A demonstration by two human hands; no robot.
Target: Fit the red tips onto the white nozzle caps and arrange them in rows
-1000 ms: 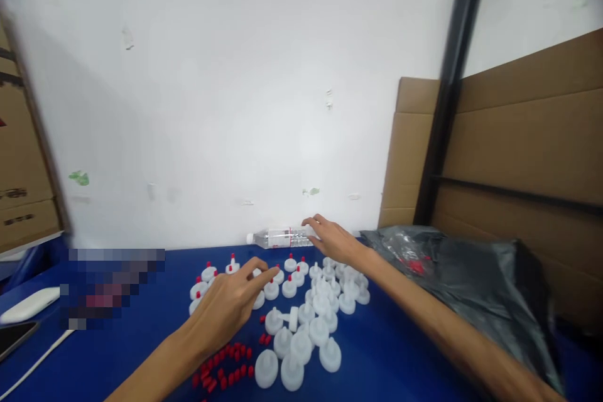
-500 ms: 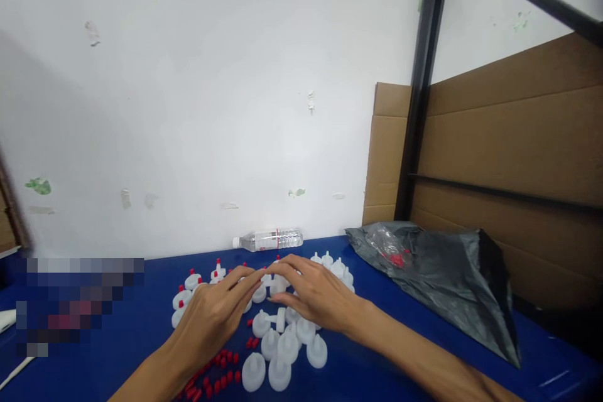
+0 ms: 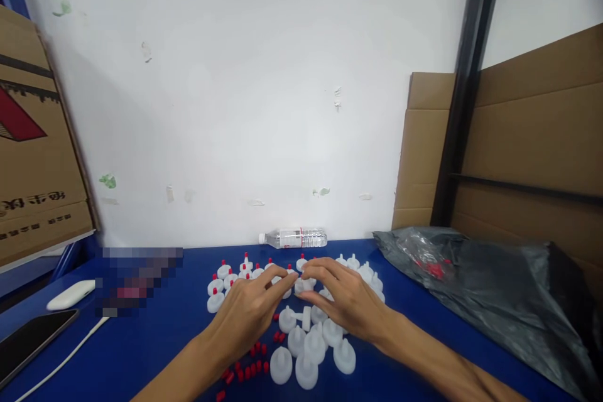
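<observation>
My left hand point(image 3: 257, 304) is closed, its fingers pressed together and pointing to the right. My right hand point(image 3: 346, 298) curls toward it from the other side, fingertips almost meeting the left ones. Whatever is pinched there is hidden by the fingers. A white spout cap point(image 3: 305, 286) shows in the gap between my right thumb and fingers; whether it is held or lies behind them I cannot tell. Behind my left hand stand several white spout caps with red tips point(image 3: 215, 301). Plain white spout caps point(image 3: 307, 369) are grouped below my right hand, beside loose red tips point(image 3: 241, 374).
A clear plastic bottle point(image 3: 294, 238) lies along the wall. On the right spreads a dark plastic bag point(image 3: 494, 282) with a clear bag of red pieces point(image 3: 436, 269) on top. A phone point(image 3: 35, 342), a white case point(image 3: 70, 295) and a cable point(image 3: 61, 361) lie left.
The view has swung left, so a printed carton, the phone and more of the white case now show. Both hands stay over the caps in nearly the same pose.
</observation>
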